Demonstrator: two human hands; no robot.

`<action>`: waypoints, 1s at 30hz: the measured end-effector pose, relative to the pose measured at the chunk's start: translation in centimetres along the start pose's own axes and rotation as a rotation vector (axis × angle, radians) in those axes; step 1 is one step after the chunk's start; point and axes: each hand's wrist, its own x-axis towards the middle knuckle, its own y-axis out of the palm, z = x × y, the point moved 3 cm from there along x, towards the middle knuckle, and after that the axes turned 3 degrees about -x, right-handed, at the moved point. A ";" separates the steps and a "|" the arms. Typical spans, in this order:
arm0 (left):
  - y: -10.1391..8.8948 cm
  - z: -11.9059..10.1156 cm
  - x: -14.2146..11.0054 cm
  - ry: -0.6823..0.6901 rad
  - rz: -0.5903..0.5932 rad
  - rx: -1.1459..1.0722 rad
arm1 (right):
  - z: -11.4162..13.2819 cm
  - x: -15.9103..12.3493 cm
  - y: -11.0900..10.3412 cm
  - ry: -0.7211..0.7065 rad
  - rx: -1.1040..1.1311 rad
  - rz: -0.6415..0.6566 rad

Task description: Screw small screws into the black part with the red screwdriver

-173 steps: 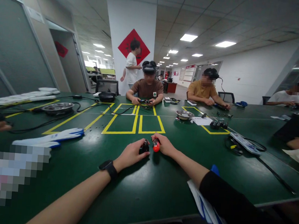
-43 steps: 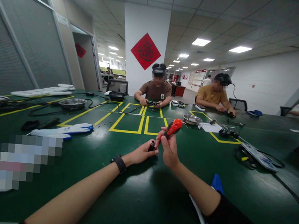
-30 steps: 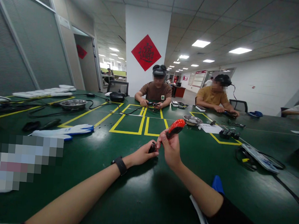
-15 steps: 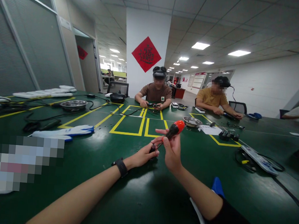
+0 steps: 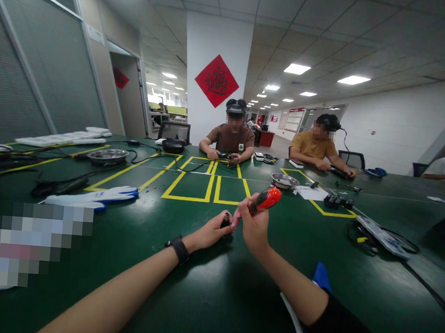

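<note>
My right hand (image 5: 254,223) is closed around a screwdriver (image 5: 266,200) with a black and red handle. Its red butt end points up and to the right, while the shaft is hidden by my fingers. Just left of it, my left hand (image 5: 213,230) grips a small dark cylindrical part (image 5: 225,219) whose round, metallic-looking end faces up. My fingers cover most of that part, so its exact kind is unclear. The fingertips of both hands are close together above the green table (image 5: 196,298).
White-and-blue gloves (image 5: 100,195) lie at left. Metal bowls stand at left (image 5: 107,156) and beyond my right hand (image 5: 285,180). A power strip (image 5: 384,236) with cables and several black blocks (image 5: 339,201) lie at right. Two people (image 5: 230,136) (image 5: 316,145) sit opposite.
The screwdriver has tilted further right and down, its handle now more level. My right fingers have curled in around it. My left hand has stayed nearly still, and the dark part's end now shows.
</note>
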 end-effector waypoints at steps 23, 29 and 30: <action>-0.1 0.4 0.0 0.000 -0.005 -0.015 | -0.1 -0.3 0.1 -0.075 0.078 -0.059; 0.0 0.1 0.0 -0.033 0.017 -0.019 | -0.1 -0.3 -0.2 -0.068 0.053 -0.064; 0.0 0.1 0.0 -0.031 0.016 -0.020 | 0.0 -0.4 -0.1 -0.073 0.028 -0.059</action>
